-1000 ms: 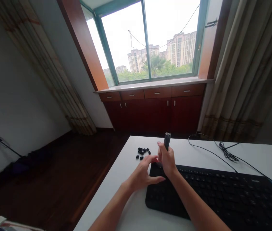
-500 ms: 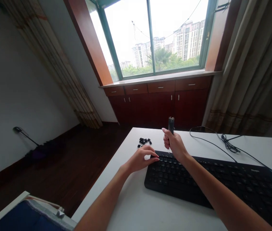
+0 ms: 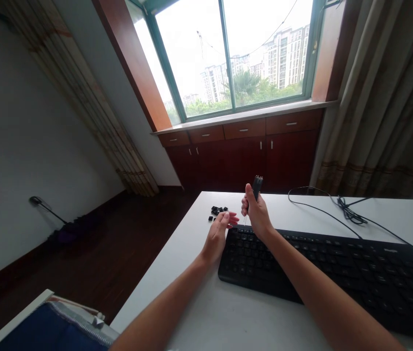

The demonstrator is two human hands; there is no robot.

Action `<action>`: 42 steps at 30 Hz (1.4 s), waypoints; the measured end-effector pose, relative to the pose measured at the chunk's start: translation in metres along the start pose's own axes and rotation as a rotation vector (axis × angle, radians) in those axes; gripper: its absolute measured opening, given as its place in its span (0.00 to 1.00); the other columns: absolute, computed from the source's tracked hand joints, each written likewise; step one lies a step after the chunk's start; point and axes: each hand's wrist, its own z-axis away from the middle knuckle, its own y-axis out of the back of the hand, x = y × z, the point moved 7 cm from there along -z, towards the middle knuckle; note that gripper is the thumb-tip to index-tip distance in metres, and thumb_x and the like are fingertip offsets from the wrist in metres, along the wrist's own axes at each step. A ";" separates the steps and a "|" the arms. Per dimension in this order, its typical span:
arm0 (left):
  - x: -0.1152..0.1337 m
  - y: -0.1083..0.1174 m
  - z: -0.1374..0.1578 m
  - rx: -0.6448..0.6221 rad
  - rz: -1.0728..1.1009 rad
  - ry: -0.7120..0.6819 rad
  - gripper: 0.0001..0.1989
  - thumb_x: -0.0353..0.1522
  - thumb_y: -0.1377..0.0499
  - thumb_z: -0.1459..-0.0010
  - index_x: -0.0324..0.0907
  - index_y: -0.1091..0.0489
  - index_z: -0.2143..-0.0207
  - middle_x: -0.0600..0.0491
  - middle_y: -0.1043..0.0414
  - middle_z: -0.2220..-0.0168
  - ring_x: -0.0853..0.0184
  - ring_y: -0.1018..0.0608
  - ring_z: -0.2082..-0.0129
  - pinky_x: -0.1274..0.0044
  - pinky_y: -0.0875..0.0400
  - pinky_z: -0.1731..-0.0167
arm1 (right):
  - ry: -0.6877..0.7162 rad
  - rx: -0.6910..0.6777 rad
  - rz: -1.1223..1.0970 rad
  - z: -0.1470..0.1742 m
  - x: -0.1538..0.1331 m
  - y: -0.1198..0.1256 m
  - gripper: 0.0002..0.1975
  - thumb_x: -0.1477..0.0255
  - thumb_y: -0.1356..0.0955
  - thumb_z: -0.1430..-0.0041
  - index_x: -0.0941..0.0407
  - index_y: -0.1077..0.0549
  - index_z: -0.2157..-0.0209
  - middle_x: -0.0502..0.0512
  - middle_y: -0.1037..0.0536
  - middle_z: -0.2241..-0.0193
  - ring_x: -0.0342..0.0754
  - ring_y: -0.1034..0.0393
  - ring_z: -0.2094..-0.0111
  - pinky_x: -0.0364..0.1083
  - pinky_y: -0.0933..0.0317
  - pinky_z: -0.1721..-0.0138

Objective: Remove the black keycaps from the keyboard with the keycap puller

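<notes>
A black keyboard (image 3: pixel 323 265) lies on the white table. My right hand (image 3: pixel 259 214) is wrapped around a dark keycap puller (image 3: pixel 258 184), held tilted above the keyboard's back left part. The puller's thin wire end points down below the fist, and small metal ends show at its top. My left hand (image 3: pixel 219 234) is by the keyboard's back left corner, fingers stretched toward the puller and nothing visible in them. Just behind that hand lies a small heap of loose black keycaps (image 3: pixel 215 210).
A black cable (image 3: pixel 352 214) lies bundled at the table's back right. The white table (image 3: pixel 235 319) ends at a slanting left edge. Beyond it are a dark floor, a folded umbrella (image 3: pixel 62 234) by the wall, and a blue item (image 3: pixel 51 331) at lower left. Cabinets (image 3: pixel 228 163) stand under the window.
My left hand has lifted off the keys and turned upward toward the puller. The right hand has shifted left, tilting the puller's top to the right. The view has moved slightly.
</notes>
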 end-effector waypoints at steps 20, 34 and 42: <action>-0.002 -0.003 0.001 0.023 0.023 0.003 0.18 0.42 0.52 0.28 0.40 0.29 0.55 0.48 0.24 0.58 0.61 0.23 0.56 0.71 0.33 0.50 | -0.139 -0.030 -0.101 0.013 0.025 0.000 0.21 0.60 0.27 0.43 0.53 0.41 0.77 0.42 0.43 0.82 0.39 0.51 0.82 0.41 0.50 0.82; -0.003 -0.005 0.002 0.025 0.025 -0.047 0.16 0.41 0.52 0.28 0.41 0.30 0.55 0.50 0.24 0.57 0.63 0.23 0.55 0.73 0.33 0.50 | 0.150 -0.060 0.322 0.022 0.015 -0.003 0.21 0.52 0.31 0.38 0.53 0.35 0.72 0.45 0.38 0.79 0.42 0.42 0.78 0.42 0.44 0.77; -0.005 -0.004 0.004 0.078 0.028 -0.038 0.15 0.40 0.53 0.28 0.42 0.31 0.58 0.52 0.26 0.60 0.64 0.25 0.58 0.74 0.33 0.52 | 0.237 -0.113 0.411 0.031 0.007 -0.010 0.19 0.54 0.31 0.36 0.53 0.35 0.71 0.45 0.36 0.78 0.42 0.40 0.76 0.43 0.43 0.75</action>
